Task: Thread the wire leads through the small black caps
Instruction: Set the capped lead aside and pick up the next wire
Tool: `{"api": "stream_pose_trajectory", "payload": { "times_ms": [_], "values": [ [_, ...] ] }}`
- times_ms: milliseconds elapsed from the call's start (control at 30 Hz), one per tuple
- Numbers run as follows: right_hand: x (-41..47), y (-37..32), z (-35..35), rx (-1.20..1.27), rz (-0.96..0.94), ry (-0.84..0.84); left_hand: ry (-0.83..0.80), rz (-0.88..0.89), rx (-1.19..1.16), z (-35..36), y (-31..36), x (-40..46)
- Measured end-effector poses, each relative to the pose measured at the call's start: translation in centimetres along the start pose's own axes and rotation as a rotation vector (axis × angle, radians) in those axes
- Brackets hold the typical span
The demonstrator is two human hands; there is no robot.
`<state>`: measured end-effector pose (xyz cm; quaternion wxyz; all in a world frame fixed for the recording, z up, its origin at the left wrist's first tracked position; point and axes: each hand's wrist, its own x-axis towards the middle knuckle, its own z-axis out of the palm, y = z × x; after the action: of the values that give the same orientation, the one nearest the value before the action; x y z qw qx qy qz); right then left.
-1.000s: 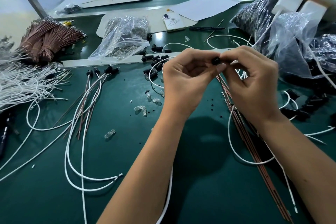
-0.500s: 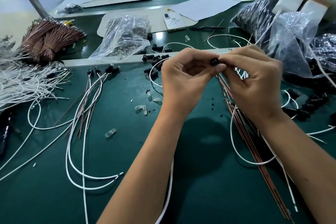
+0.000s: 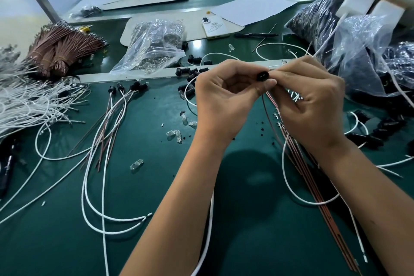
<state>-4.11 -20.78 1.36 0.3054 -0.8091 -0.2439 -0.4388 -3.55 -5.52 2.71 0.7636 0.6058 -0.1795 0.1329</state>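
Two bare hands meet above the green work mat (image 3: 156, 242), just in front of the pale divider strip (image 3: 134, 76). The left hand (image 3: 226, 101) has its fingers curled and pinches one small black cap (image 3: 262, 76) between thumb and forefinger; two holes show on the cap's face. The right hand (image 3: 311, 105) touches the cap from the other side, fingertips pinched together on thin wire leads (image 3: 272, 102) that drop below the cap; whether a lead has entered a hole cannot be told.

Left of the cap on the mat lies a group of finished assemblies (image 3: 125, 89), about five caps with white and brown leads fanned toward the viewer. A scatter of loose black caps (image 3: 192, 71) sits just left of the left hand, too crowded to count exactly. One clear plastic bag (image 3: 154, 47) of small parts lies beyond the strip. One phone (image 3: 214, 27) rests farther back. Brown wire bundles (image 3: 58, 49) lie far left of the cap. One red-brown wire bunch (image 3: 313, 197) passes under the right wrist.
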Motion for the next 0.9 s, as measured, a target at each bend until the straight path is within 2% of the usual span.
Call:
{"api": "stream_pose_trajectory", "payload": {
  "times_ms": [700, 900],
  "values": [
    [-0.2, 0.0, 0.3, -0.053, -0.002, 0.015, -0.044, 0.198, 0.159, -0.6, -0.8, 0.4],
    [0.0, -0.2, 0.3, 0.018, 0.031, -0.021, 0.023, 0.057, 0.000, -0.8, -1.2, 0.3]
  ]
}}
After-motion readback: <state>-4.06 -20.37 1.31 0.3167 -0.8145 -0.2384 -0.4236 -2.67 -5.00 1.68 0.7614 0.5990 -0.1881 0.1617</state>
